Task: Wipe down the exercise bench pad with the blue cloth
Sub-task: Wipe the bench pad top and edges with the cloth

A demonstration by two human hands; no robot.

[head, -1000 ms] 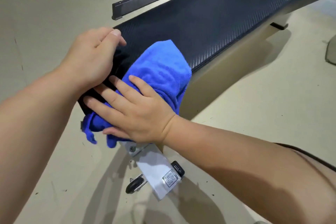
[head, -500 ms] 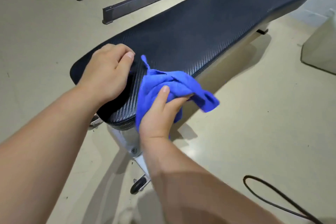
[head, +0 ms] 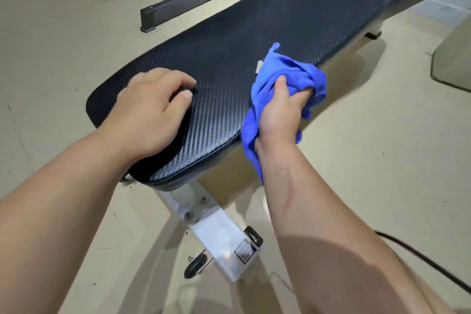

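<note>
Left hand (head: 153,115) curled, right hand (head: 280,116) clenched.

QR-code sticker (head: 244,254) on white bench leg (head: 219,234), no legible text

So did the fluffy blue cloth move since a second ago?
Yes. The blue cloth, bunched in the right hand, has left the near end of the black textured bench pad and slid to its right edge, farther from the left hand.

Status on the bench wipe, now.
Left hand rests on pad, fingers curled. Right hand grips cloth at pad's right edge. Cable on floor, off the pad.
</note>
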